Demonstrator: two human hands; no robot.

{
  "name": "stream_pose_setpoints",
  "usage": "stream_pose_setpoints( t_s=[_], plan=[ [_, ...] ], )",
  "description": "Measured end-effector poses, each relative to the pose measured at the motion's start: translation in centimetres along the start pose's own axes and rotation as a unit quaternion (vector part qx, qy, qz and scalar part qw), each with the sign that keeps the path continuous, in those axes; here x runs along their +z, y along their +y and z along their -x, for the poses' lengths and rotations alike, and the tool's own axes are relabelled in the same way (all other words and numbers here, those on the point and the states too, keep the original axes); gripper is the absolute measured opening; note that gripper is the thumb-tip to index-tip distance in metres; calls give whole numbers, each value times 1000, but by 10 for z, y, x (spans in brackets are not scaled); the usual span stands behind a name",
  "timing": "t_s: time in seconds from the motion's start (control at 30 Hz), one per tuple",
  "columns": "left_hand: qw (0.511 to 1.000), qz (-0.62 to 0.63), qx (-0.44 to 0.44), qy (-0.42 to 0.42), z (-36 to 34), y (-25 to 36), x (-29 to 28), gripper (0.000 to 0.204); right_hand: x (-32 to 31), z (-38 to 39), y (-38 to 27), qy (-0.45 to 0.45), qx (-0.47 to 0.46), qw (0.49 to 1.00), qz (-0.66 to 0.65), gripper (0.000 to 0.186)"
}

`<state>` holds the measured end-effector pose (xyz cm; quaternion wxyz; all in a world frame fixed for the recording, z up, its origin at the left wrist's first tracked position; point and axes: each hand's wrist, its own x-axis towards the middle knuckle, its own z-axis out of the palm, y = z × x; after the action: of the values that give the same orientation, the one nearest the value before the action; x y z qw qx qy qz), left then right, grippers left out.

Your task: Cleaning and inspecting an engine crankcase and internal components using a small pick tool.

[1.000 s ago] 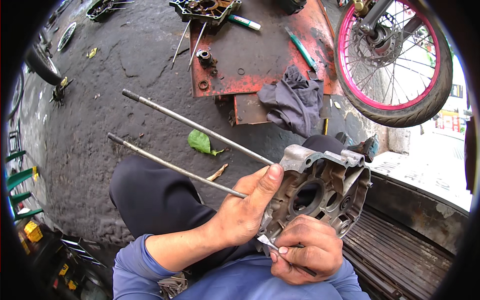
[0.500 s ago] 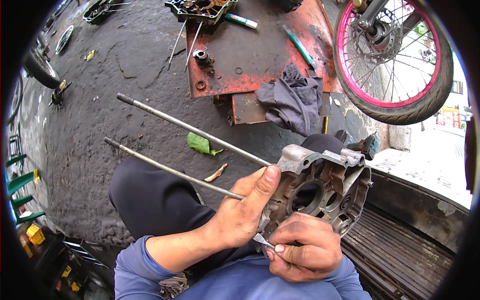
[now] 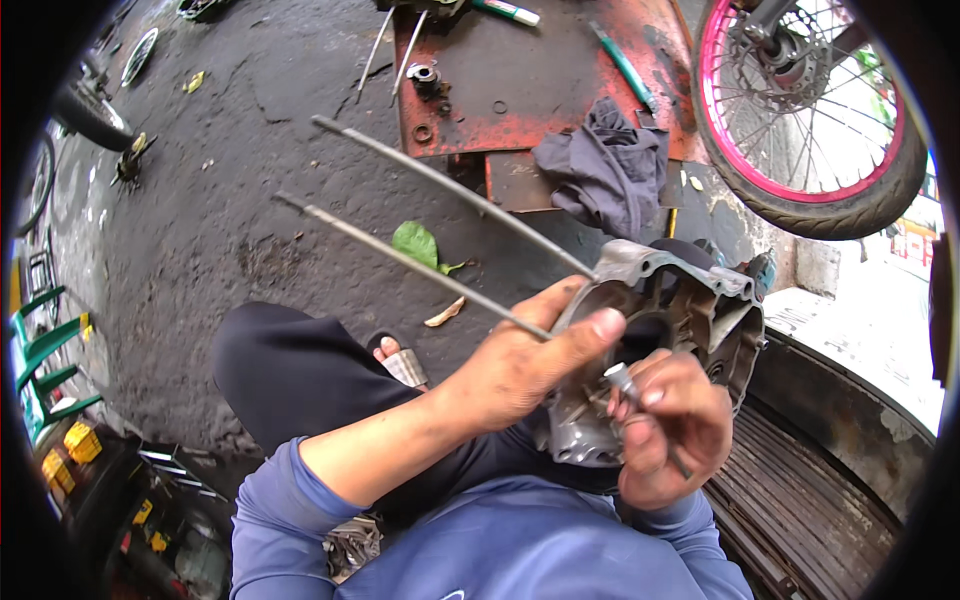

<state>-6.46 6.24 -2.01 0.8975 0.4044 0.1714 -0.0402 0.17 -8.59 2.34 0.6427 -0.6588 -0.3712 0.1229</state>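
My left hand (image 3: 520, 365) grips the metal engine case (image 3: 585, 430) on its left side, where two long threaded rods (image 3: 445, 185) stick out toward the upper left. My right hand (image 3: 675, 425) is closed on a slim metal tool with a flat pale tip (image 3: 618, 375), held over the case's hollow face and slightly blurred. The case sits over my lap, tilted, with its openings partly hidden behind my right hand.
A rusty red table (image 3: 460, 125) holds metal parts (image 3: 425, 82), teal-handled tools (image 3: 620, 62) and a grey rag (image 3: 600, 165). A pink-rimmed wheel (image 3: 725, 130) stands upper right. Green racks (image 3: 45, 345) are left, a grooved metal bench (image 3: 800, 490) right, a leaf (image 3: 415, 240) on the floor.
The case and my left hand have moved up and right. My right hand has risen with the tool, from the case's lower edge to over its middle, and turned. The view has shifted slightly.
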Motion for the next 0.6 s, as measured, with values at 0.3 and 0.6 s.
stream_pose_setpoints(
  t_s=[0.3, 0.6],
  plan=[
    [991, 127, -27, -36, -10, -17, -4, 43, -31, -22, -11, -78, 91, 992, 36, 27],
    [999, -24, 24, 7, -11, -44, 4, 51, -41, -41, 19, -13, -160, 960, 230, 39]
  ],
)
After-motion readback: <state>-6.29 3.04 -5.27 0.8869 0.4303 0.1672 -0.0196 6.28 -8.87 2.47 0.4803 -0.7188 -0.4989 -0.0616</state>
